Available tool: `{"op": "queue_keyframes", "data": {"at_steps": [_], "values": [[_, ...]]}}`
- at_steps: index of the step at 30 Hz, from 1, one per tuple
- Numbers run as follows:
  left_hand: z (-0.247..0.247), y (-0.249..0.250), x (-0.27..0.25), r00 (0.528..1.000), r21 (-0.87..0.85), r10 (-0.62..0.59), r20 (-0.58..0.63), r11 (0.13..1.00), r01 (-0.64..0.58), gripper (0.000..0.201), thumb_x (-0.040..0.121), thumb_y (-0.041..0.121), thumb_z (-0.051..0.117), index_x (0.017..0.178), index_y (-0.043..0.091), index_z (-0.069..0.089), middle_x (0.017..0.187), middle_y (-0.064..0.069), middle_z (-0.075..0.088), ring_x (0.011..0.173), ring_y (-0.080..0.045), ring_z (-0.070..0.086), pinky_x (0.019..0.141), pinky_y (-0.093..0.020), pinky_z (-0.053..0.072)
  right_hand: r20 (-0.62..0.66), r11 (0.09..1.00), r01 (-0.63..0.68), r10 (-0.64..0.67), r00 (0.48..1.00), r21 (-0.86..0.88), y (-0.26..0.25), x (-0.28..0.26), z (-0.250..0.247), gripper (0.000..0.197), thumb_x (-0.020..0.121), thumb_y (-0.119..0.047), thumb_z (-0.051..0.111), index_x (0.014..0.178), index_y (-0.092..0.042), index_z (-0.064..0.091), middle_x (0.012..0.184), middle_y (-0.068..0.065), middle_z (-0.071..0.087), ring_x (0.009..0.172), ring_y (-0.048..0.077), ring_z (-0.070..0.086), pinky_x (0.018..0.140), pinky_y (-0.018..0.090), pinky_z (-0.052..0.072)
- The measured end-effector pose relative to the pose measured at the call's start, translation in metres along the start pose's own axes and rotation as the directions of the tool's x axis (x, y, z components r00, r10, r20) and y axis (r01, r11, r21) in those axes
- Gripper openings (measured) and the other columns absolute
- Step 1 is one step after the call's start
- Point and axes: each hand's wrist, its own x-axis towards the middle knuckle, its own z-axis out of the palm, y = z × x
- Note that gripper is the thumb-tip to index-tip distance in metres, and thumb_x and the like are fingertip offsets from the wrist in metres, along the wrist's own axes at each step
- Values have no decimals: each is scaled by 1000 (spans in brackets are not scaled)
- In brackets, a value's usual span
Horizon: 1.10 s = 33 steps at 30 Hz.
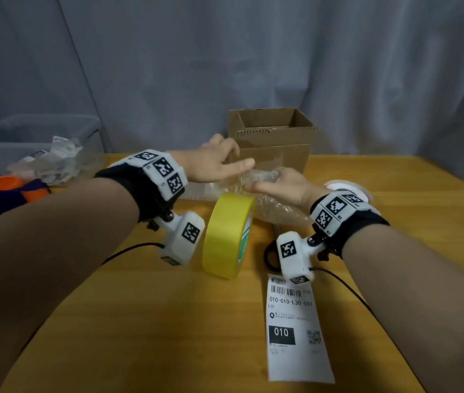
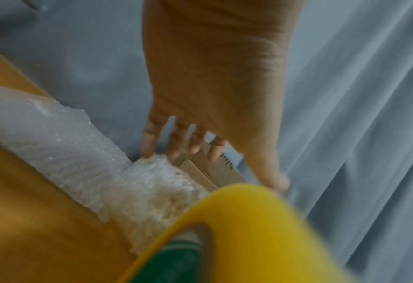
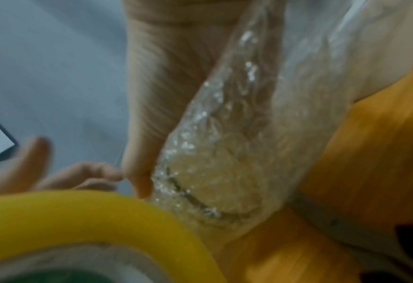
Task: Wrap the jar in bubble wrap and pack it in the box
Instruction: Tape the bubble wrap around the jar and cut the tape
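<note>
The jar lies rolled in bubble wrap (image 1: 276, 205) on the wooden table, in front of the open cardboard box (image 1: 273, 137). My right hand (image 1: 264, 181) grips the far end of the wrapped jar (image 3: 215, 172), with the thumb (image 3: 139, 181) pressed to its side. Just left of it, my left hand (image 1: 236, 158) hovers with straight, spread fingers (image 2: 176, 145) and holds nothing. A loose tail of bubble wrap (image 2: 55, 143) trails to the left. The jar itself shows only dimly through the wrap.
A yellow tape roll (image 1: 228, 234) stands on edge close in front of the jar. A shipping label (image 1: 296, 327) lies near right. A white round object (image 1: 344, 188) sits behind my right wrist. An orange item (image 1: 1, 182) and a clear bin (image 1: 26, 134) are at left.
</note>
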Motion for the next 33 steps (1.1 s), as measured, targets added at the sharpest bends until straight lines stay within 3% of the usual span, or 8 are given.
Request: {"op": "queue_keyframes", "data": {"at_steps": [2,5,8,11,15,22,26,33], "values": [[1,4,-13,989,-124,-88,119,987,103,80,71,80,38,122,19,33,113,-2,50,100,-16,58,86,-33,51,-63,999,-29,27,998,-31,5,5,0,40,73,-49,75,94,-19,59,91,-2,64,81,11,59,64,25,43],[13,20,-28,973,-234,-116,199,959,162,74,76,70,52,126,20,31,111,1,52,96,-13,58,73,-27,53,-105,986,-75,59,993,-149,15,12,-2,73,75,-47,72,130,-9,43,116,9,58,101,23,56,79,29,42],[22,35,-31,974,-226,-149,168,956,185,70,81,47,66,132,19,30,116,-3,55,101,-18,58,81,-33,54,-147,971,-118,88,985,-206,19,14,-3,84,77,-52,68,141,-10,33,135,13,50,120,30,50,92,33,43],[20,40,-34,988,-181,-146,58,971,154,51,85,31,63,129,21,41,114,-7,58,90,-17,55,63,-26,45,-146,884,-2,-75,986,-468,13,5,-3,75,86,-51,59,147,-28,24,150,12,33,133,32,37,105,42,35],[20,33,-41,994,-99,-111,-22,989,108,50,87,34,59,135,27,45,127,-3,55,107,-17,52,82,-20,37,38,704,204,-244,969,-681,6,8,7,43,98,-37,40,139,-48,34,140,4,46,124,29,47,100,46,42],[17,11,-57,981,-116,-194,6,974,193,47,83,43,64,127,29,55,136,3,52,122,-16,47,101,-26,35,42,758,175,-191,981,-629,10,19,3,44,100,-38,33,144,-37,34,148,4,42,130,27,45,107,43,38],[19,15,-57,978,-76,-205,51,975,208,45,85,43,62,128,29,54,134,3,52,119,-15,47,91,-20,32,23,760,160,-188,982,-630,14,19,3,54,95,-50,40,145,-33,32,150,6,39,133,27,41,109,44,36],[20,27,-42,977,-34,-211,24,977,211,52,87,43,58,136,24,49,143,0,46,130,-20,42,102,-25,32,-27,759,98,-150,988,-644,15,26,3,60,93,-49,48,147,-31,29,148,10,40,131,29,42,108,42,37]]}}
